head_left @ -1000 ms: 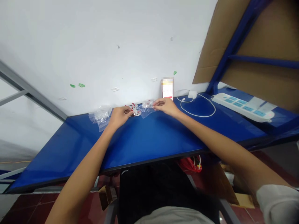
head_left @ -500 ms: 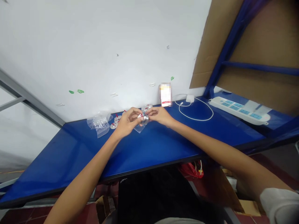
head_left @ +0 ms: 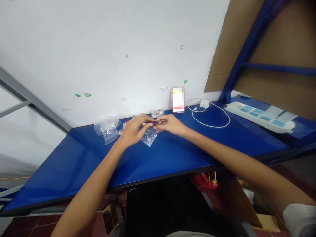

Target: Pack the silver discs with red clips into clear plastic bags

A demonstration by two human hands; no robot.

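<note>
Above the blue table, both hands meet at a small round silver-and-white disc with a red piece [head_left: 151, 122]. It is turned nearly edge-on and mostly covered by fingers. My left hand [head_left: 135, 129] pinches it from the left with thumb and fingertips. My right hand [head_left: 171, 125] grips its right side, fingers bent. Under the hands lies a small clear plastic bag [head_left: 149, 138]. Several white discs with red loops [head_left: 120, 132] lie behind my left hand, partly hidden. Behind my right hand rest shiny round pieces that look wrapped in plastic [head_left: 158, 114].
Crumpled clear plastic bags [head_left: 107, 130] lie on the table [head_left: 81, 158] at the left. A lit phone [head_left: 178, 99] leans on the white wall. Farther right are a charger with its white cable [head_left: 204, 103] and a power strip [head_left: 259, 116].
The disc has been tilted from showing its shiny face to nearly edge-on, its red piece now between the fingertips. More of the small bag below shows. The view has shifted slightly.
</note>
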